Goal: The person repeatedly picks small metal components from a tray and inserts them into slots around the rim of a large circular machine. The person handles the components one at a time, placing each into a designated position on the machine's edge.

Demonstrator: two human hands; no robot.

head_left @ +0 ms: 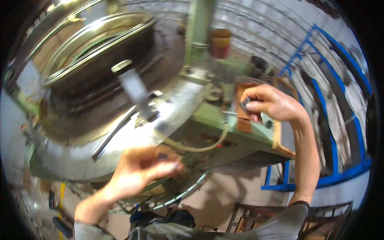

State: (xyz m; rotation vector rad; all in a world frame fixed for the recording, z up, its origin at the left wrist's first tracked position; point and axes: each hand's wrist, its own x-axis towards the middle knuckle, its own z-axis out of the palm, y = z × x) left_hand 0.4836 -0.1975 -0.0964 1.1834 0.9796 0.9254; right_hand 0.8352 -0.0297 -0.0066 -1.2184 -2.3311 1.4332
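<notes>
My right hand (276,104) is over a small brown box (244,124) on the green machine's side ledge, its fingers pinched around small dark pieces (245,104) whose kind I cannot make out. Near the front rim of a large round machine (176,116) is my left hand (136,172), blurred, with its fingers curled. A small dark piece (162,156) shows between its thumb and fingers. Just beyond the left hand, a flat metal bracket (136,86) stands up from the machine's shiny ring, beside a dark metal rod (114,132).
A pale hose (200,149) loops under the machine's edge. Behind stands a green post (199,36) with a red and yellow can (221,43). A blue rack (336,152) with pale cloth is at the right. A dark metal frame (248,216) sits low on the tiled floor.
</notes>
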